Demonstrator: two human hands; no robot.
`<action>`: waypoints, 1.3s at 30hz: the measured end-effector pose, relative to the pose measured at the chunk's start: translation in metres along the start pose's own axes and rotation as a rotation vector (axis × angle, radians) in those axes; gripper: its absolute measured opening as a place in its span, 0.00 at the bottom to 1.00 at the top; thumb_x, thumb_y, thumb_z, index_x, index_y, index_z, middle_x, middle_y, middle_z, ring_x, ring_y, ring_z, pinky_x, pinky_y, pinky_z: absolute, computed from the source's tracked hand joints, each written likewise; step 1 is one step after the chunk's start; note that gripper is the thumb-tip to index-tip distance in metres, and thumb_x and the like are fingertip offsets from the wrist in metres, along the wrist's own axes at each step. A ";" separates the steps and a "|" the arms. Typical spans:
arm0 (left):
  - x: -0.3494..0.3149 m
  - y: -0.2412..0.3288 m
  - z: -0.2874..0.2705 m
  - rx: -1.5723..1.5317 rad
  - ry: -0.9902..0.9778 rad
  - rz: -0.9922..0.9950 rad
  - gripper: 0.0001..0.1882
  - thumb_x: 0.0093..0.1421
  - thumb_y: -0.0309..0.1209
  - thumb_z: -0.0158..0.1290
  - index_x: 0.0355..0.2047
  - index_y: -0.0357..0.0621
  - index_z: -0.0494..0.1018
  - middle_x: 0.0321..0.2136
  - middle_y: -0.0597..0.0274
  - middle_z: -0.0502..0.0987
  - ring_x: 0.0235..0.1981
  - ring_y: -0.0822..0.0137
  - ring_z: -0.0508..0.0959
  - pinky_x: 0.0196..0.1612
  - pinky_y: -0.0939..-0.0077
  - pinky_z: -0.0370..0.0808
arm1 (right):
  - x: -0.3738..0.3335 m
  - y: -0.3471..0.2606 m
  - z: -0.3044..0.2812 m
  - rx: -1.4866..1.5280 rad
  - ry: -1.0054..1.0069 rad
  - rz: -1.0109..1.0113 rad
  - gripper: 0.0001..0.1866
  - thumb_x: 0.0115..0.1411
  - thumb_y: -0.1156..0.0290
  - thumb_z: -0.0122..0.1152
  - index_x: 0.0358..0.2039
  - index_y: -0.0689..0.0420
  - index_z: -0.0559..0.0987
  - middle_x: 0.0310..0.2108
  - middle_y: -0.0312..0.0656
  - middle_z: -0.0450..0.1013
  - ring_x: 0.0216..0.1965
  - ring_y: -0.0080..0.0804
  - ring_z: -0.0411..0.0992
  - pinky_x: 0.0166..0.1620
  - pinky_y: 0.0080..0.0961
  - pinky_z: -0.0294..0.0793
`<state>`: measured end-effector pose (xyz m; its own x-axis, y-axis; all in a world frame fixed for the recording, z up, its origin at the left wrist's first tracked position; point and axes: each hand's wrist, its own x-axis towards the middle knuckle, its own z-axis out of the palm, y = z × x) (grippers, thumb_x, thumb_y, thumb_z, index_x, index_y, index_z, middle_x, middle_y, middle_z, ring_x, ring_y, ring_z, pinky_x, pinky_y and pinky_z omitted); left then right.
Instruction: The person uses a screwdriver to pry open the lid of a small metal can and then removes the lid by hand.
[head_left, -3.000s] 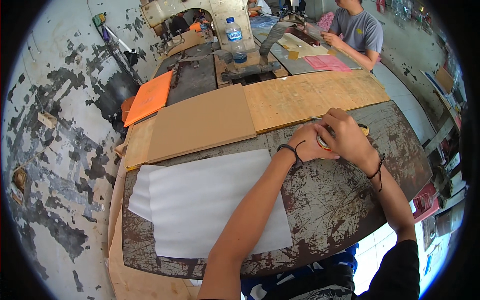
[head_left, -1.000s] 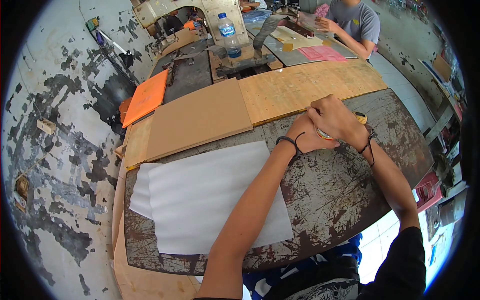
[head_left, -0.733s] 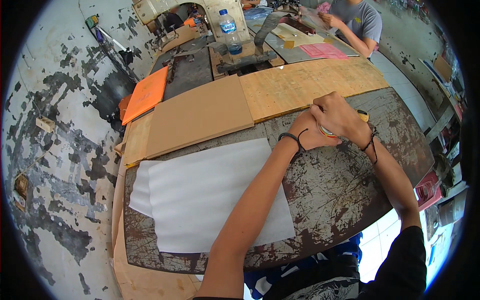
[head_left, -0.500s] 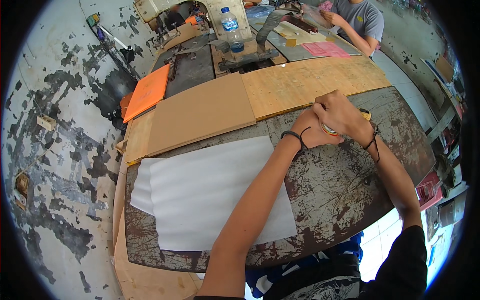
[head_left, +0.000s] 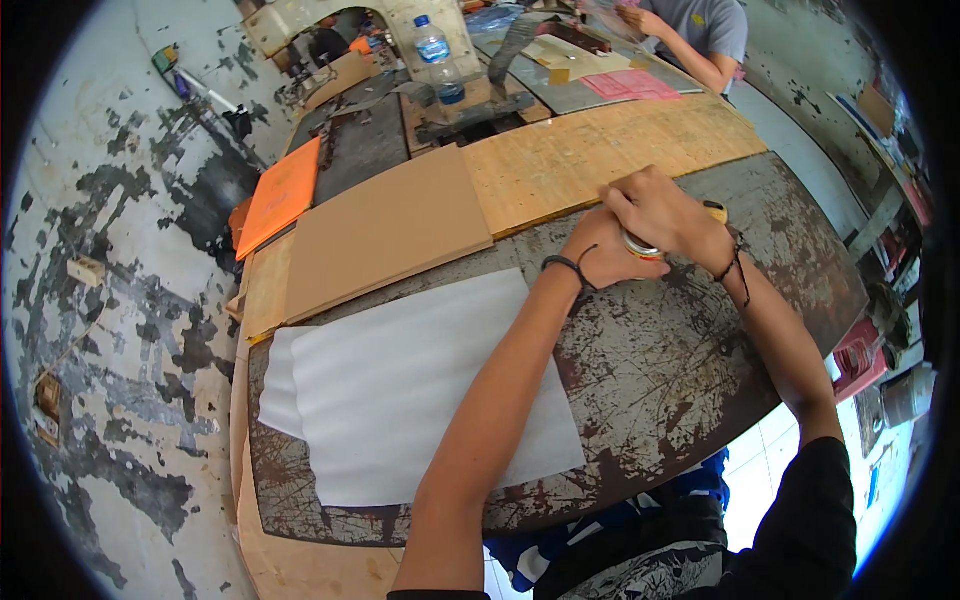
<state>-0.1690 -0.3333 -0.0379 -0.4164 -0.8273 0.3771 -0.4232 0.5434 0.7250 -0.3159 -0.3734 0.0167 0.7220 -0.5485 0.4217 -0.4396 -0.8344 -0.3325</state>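
Note:
My left hand wraps round a small round can with a silver rim and red and yellow bands, above the far part of a scratched dark metal tabletop. My right hand is closed over the can's top, its thumb side toward the left hand. What its fingers grip is hidden beneath it. Just beyond my right wrist lies a yellow and black thing, mostly covered. A wavy white sheet lies flat to the left, partly under my left forearm.
A brown board rests on the wooden plank along the tabletop's far edge. An orange folder lies at the left. Behind stands a plastic water bottle by a machine. Across the table, a person in a grey shirt handles something pink.
The whole view has shifted slightly. My right hand has turned a little over the can, and more of the can's rim and banded side shows between my hands.

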 end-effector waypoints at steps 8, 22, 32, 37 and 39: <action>0.002 0.005 -0.004 -0.024 -0.050 -0.159 0.29 0.45 0.42 0.74 0.43 0.41 0.76 0.38 0.61 0.82 0.38 0.67 0.81 0.45 0.71 0.77 | -0.015 0.015 -0.043 0.224 -0.174 0.063 0.16 0.68 0.63 0.59 0.37 0.66 0.81 0.30 0.47 0.78 0.33 0.38 0.77 0.38 0.34 0.75; 0.001 0.015 -0.002 -0.032 -0.008 -0.103 0.34 0.43 0.40 0.74 0.50 0.42 0.76 0.43 0.58 0.81 0.44 0.63 0.81 0.50 0.68 0.75 | -0.045 0.015 -0.050 0.247 -0.164 -0.144 0.27 0.58 0.62 0.68 0.53 0.67 0.77 0.40 0.54 0.77 0.39 0.51 0.78 0.42 0.37 0.79; -0.003 0.003 -0.001 0.040 0.054 -0.063 0.33 0.41 0.44 0.74 0.44 0.40 0.76 0.39 0.55 0.81 0.40 0.58 0.82 0.47 0.66 0.76 | -0.038 -0.001 -0.057 -0.008 -0.274 -0.178 0.27 0.63 0.61 0.63 0.55 0.68 0.74 0.47 0.56 0.75 0.46 0.57 0.75 0.51 0.42 0.75; -0.001 0.000 0.000 0.029 0.033 -0.063 0.31 0.41 0.44 0.73 0.42 0.39 0.77 0.38 0.53 0.82 0.39 0.56 0.82 0.47 0.65 0.76 | -0.040 0.000 -0.054 -0.156 -0.355 -0.184 0.30 0.66 0.60 0.58 0.62 0.66 0.67 0.55 0.56 0.70 0.52 0.57 0.73 0.55 0.42 0.74; -0.002 -0.002 -0.001 -0.020 0.038 -0.071 0.31 0.41 0.44 0.73 0.42 0.39 0.77 0.38 0.53 0.82 0.39 0.55 0.82 0.47 0.65 0.76 | -0.039 -0.007 -0.056 -0.206 -0.378 -0.172 0.30 0.66 0.61 0.57 0.63 0.66 0.66 0.55 0.56 0.69 0.52 0.56 0.73 0.55 0.42 0.74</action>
<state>-0.1669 -0.3324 -0.0398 -0.3550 -0.8687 0.3454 -0.4344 0.4805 0.7618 -0.3708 -0.3492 0.0493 0.9209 -0.3749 0.1064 -0.3660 -0.9258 -0.0941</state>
